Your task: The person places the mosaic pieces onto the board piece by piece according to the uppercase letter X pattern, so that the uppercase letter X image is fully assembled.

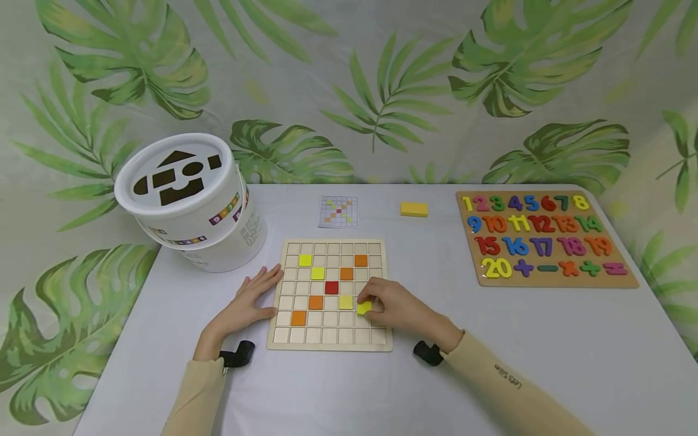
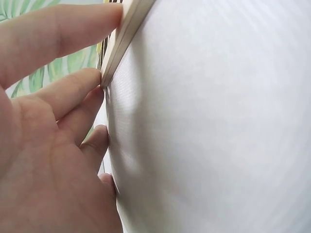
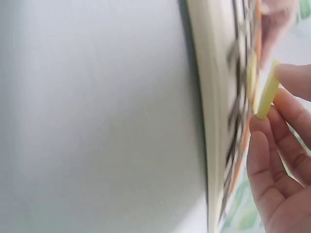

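A wooden grid board (image 1: 329, 295) lies in the middle of the white table (image 1: 491, 339), with yellow, orange and one red tile set in a cross pattern. My right hand (image 1: 395, 307) pinches a yellow square tile (image 1: 363, 307) just above the board's lower right cells; in the right wrist view the yellow tile (image 3: 267, 92) stands edge-on between fingers (image 3: 284, 121) beside the board's edge (image 3: 209, 111). My left hand (image 1: 252, 300) lies flat on the table with straight fingers (image 2: 63, 92) touching the board's left edge (image 2: 121, 39).
A white bucket (image 1: 192, 200) with a shape-sorter lid stands at the back left. A small pattern card (image 1: 339, 211) and a yellow block (image 1: 414, 209) lie behind the board. A number puzzle board (image 1: 545, 238) fills the back right.
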`<state>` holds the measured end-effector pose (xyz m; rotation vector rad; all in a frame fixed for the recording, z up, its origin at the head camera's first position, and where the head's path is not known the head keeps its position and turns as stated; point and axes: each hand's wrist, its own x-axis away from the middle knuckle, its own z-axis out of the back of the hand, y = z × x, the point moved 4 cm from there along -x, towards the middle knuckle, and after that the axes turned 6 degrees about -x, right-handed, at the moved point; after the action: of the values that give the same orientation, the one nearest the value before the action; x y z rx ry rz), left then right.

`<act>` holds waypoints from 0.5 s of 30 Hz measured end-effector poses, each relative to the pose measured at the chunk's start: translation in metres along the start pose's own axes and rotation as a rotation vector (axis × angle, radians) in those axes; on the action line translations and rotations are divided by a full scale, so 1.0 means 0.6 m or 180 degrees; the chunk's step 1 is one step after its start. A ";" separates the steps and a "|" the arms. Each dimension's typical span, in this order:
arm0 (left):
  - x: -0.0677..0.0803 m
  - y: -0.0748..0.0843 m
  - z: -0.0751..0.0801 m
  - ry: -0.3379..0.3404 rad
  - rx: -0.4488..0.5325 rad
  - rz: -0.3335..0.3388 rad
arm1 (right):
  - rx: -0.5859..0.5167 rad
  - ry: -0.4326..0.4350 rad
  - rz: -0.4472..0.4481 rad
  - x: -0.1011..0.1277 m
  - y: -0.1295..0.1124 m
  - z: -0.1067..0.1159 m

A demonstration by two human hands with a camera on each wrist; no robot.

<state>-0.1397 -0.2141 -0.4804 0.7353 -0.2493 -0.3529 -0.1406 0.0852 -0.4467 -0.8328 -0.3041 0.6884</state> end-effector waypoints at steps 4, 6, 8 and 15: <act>-0.001 0.000 -0.001 -0.0002 0.0004 0.0003 | 0.0104 -0.0111 0.0026 0.003 -0.003 -0.021; -0.001 0.000 0.000 -0.0006 -0.0006 0.0006 | 0.0182 -0.0109 0.0039 0.006 -0.003 -0.026; -0.001 0.000 0.000 -0.0008 -0.0018 0.0011 | 0.0259 -0.0076 0.0047 0.008 -0.005 -0.029; 0.000 0.000 0.000 -0.0007 -0.0017 0.0014 | 0.0339 -0.0073 0.0047 0.011 -0.007 -0.031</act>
<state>-0.1399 -0.2142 -0.4804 0.7291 -0.2520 -0.3502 -0.1244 0.0770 -0.4554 -0.7268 -0.2797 0.7221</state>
